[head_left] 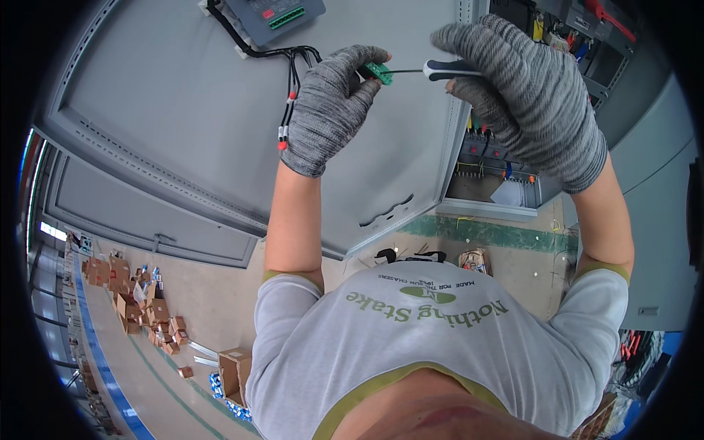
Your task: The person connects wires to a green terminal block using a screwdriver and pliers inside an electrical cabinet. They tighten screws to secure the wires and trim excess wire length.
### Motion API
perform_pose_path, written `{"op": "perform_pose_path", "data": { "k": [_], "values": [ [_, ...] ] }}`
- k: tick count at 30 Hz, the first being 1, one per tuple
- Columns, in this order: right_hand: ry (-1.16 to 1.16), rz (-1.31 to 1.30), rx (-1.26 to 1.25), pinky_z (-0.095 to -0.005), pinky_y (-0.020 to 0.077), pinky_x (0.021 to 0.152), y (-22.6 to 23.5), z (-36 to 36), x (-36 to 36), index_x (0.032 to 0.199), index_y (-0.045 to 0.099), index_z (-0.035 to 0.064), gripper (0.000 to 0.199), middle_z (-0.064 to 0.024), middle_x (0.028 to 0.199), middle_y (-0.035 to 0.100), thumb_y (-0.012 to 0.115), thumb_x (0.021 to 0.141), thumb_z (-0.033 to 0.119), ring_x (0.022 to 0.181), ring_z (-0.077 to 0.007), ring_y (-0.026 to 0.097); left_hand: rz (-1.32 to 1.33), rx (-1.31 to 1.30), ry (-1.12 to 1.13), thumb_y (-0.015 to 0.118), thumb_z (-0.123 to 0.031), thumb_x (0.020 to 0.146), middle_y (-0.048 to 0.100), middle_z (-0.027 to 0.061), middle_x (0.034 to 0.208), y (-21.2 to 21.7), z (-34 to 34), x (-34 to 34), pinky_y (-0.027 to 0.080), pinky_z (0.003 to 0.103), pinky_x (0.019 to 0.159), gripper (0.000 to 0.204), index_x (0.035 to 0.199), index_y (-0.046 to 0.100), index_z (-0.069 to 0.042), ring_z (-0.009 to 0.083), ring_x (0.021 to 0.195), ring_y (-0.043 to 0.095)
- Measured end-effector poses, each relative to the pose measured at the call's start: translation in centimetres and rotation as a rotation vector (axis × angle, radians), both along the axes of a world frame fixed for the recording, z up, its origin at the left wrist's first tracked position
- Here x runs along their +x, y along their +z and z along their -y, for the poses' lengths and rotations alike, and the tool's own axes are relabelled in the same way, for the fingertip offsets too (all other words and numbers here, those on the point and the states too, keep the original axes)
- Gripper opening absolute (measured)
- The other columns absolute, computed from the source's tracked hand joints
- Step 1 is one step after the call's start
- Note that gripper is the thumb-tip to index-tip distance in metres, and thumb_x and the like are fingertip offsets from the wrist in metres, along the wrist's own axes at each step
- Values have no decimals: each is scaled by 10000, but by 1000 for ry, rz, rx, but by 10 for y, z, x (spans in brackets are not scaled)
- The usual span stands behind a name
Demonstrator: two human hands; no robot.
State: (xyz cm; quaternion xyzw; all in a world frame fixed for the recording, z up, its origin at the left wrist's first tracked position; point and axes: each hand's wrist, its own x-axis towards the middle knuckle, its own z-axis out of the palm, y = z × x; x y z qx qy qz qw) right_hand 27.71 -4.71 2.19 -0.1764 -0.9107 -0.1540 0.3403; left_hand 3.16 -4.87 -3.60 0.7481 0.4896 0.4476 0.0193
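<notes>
My left hand (328, 103), in a grey knit glove with bare fingertips, pinches a small green terminal block (379, 72). Opposite it, my right hand (524, 95), gloved the same way, grips a screwdriver by its dark blue and white handle (442, 70). The thin shaft (407, 71) points left, and its tip meets the terminal block. Black wires (292, 73) with red and white end markers run down beside my left glove. They join a black cable bundle (253, 51) on the grey cabinet door panel (183, 95).
A grey device with green connectors (282, 16) is mounted at the top of the door. To the right stands an open cabinet (499, 172) with wired components inside. Cardboard boxes (150, 308) lie on the floor at the lower left.
</notes>
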Motion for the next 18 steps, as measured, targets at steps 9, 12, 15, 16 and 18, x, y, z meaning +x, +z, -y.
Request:
{"op": "perform_pose_path", "data": {
  "k": [9,12,15,16,18],
  "values": [
    [53,-79,-123,-352,529,823,-6,-4,0,1193,591,44,361,-114,1037,657,666,862,170,919,-272,659,31,35,-3,678,1,806,647,18,850,-5,-3,-9,457,243,689,328,1124,671,-79,87,696,508],
    [127,-39,-3,-346,524,829,-7,-6,4,1191,587,48,348,-112,1029,653,660,861,131,914,-263,656,9,84,-34,684,-4,800,650,25,861,-2,1,-3,457,245,668,332,1125,668,-73,90,673,499],
    [28,-93,-90,-358,520,847,-7,-3,4,1207,579,61,343,-110,1007,651,621,866,55,952,-271,647,15,31,-63,671,-9,814,638,32,854,-3,-4,3,463,242,636,321,1130,660,-64,86,645,490],
    [54,-73,-63,-359,523,836,-6,-5,4,1208,579,61,351,-111,1000,649,633,861,62,936,-273,651,21,35,-36,666,-7,817,636,31,855,-2,-4,-1,463,241,638,321,1133,659,-64,85,645,489],
    [93,-34,-16,-360,531,813,-7,-8,4,1211,579,60,368,-114,987,646,656,851,75,906,-276,658,35,36,5,656,-4,824,633,29,857,-4,-5,-7,465,241,642,321,1139,657,-66,84,646,487]
  ]
}}
